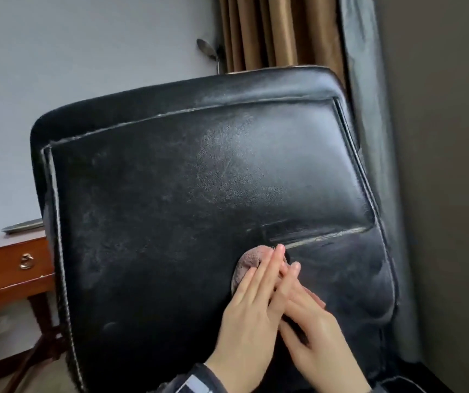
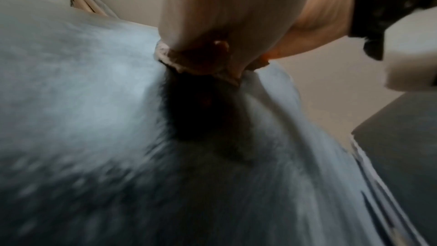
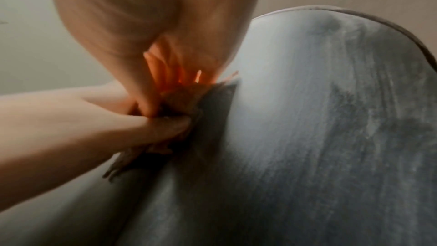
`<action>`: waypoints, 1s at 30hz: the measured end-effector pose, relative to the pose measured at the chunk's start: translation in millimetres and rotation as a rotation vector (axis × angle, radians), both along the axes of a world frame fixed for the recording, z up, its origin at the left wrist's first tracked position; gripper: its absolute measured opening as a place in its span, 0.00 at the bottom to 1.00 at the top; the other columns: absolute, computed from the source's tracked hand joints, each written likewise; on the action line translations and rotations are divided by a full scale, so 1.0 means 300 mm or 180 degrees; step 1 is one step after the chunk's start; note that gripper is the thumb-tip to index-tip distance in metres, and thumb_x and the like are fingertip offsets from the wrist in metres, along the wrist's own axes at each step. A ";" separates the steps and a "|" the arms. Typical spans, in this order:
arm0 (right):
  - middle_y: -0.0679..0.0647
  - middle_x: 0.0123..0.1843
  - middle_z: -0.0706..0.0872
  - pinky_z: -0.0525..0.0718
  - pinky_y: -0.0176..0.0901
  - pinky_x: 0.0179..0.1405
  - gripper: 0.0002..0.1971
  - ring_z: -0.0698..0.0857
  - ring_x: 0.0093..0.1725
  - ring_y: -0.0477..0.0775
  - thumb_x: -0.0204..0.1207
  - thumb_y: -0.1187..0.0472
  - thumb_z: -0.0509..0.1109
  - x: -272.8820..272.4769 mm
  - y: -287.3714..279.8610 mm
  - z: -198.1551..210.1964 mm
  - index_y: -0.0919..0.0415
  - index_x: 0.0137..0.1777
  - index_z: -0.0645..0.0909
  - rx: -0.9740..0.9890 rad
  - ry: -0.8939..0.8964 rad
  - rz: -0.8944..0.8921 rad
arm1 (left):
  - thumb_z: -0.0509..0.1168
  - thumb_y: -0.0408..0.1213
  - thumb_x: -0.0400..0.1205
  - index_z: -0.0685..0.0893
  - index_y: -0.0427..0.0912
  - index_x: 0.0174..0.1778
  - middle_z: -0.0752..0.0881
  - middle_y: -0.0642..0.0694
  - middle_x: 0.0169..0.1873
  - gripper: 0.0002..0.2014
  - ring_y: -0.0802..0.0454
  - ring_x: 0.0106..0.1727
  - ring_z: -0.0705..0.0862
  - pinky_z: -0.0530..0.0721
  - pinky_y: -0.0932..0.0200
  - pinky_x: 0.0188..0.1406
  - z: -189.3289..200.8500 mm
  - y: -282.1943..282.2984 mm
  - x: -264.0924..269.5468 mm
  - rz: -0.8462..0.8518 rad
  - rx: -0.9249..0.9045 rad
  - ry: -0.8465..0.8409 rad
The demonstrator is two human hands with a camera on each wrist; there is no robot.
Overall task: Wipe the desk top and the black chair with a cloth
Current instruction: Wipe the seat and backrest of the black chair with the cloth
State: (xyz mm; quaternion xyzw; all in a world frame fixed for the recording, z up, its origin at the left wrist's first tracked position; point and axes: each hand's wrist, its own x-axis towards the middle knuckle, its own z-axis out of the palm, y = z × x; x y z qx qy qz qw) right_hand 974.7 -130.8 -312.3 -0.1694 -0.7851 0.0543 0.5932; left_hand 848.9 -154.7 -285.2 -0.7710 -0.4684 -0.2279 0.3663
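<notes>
The black leather chair (image 1: 199,194) fills the head view, its back facing me and streaked with pale dust. Low on the backrest lies a crumpled pinkish-brown cloth (image 1: 246,263). My left hand (image 1: 256,285) lies flat on it with straight fingers. My right hand (image 1: 307,316) crosses beside and partly under the left one, fingers also straight, pressing the same cloth. The left wrist view shows the cloth (image 2: 179,63) bunched under the left hand (image 2: 212,16). The right wrist view shows both hands meeting on the cloth (image 3: 184,96). A corner of the wooden desk (image 1: 6,268) shows at the left.
The desk has a drawer with a ring pull (image 1: 25,260) and a flat dark item (image 1: 23,224) on top. Brown curtains (image 1: 270,32) and a grey curtain (image 1: 369,109) hang behind the chair. A dark wall (image 1: 448,194) stands close on the right.
</notes>
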 end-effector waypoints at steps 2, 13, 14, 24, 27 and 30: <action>0.43 0.73 0.77 0.70 0.38 0.73 0.20 0.69 0.78 0.50 0.73 0.68 0.70 0.025 0.002 -0.008 0.53 0.64 0.83 0.0094 0.0413 -0.0269 | 0.51 0.33 0.82 0.61 0.38 0.80 0.61 0.43 0.81 0.27 0.51 0.81 0.61 0.59 0.52 0.78 0.019 -0.002 -0.031 -0.0002 -0.0032 0.0060; 0.57 0.84 0.53 0.47 0.57 0.79 0.41 0.51 0.83 0.59 0.68 0.48 0.64 0.094 0.045 -0.041 0.56 0.82 0.57 -0.0145 -0.0401 -0.2193 | 0.49 0.36 0.78 0.60 0.35 0.80 0.59 0.41 0.82 0.31 0.46 0.82 0.57 0.57 0.40 0.77 0.003 0.088 0.070 0.0462 0.0353 0.0225; 0.58 0.84 0.54 0.48 0.62 0.77 0.43 0.51 0.83 0.60 0.65 0.48 0.68 0.100 0.043 -0.041 0.55 0.82 0.58 -0.0167 -0.0456 -0.2403 | 0.49 0.36 0.78 0.57 0.35 0.81 0.56 0.42 0.82 0.32 0.46 0.83 0.55 0.56 0.40 0.77 -0.061 0.071 0.070 0.0498 0.0269 0.0385; 0.61 0.85 0.46 0.57 0.71 0.71 0.70 0.47 0.83 0.62 0.36 0.49 0.89 0.148 0.017 -0.040 0.48 0.82 0.56 -0.0654 -0.0709 -0.2586 | 0.48 0.36 0.75 0.67 0.42 0.79 0.63 0.48 0.80 0.32 0.53 0.80 0.62 0.58 0.45 0.76 0.065 0.048 0.085 0.0148 0.0048 0.0050; 0.58 0.85 0.42 0.50 0.69 0.73 0.69 0.42 0.83 0.60 0.42 0.51 0.89 0.169 0.026 -0.042 0.48 0.83 0.51 -0.0669 -0.0741 -0.2428 | 0.44 0.32 0.76 0.61 0.41 0.82 0.58 0.46 0.82 0.33 0.52 0.82 0.57 0.53 0.44 0.79 0.102 0.069 0.105 0.0327 0.0043 -0.0064; 0.53 0.84 0.38 0.44 0.66 0.75 0.65 0.35 0.83 0.53 0.50 0.56 0.87 0.211 0.037 -0.046 0.47 0.83 0.47 -0.0592 -0.0858 -0.2239 | 0.42 0.34 0.76 0.56 0.41 0.83 0.54 0.46 0.83 0.34 0.51 0.83 0.53 0.50 0.43 0.79 0.009 0.046 0.124 0.0448 -0.0048 -0.0122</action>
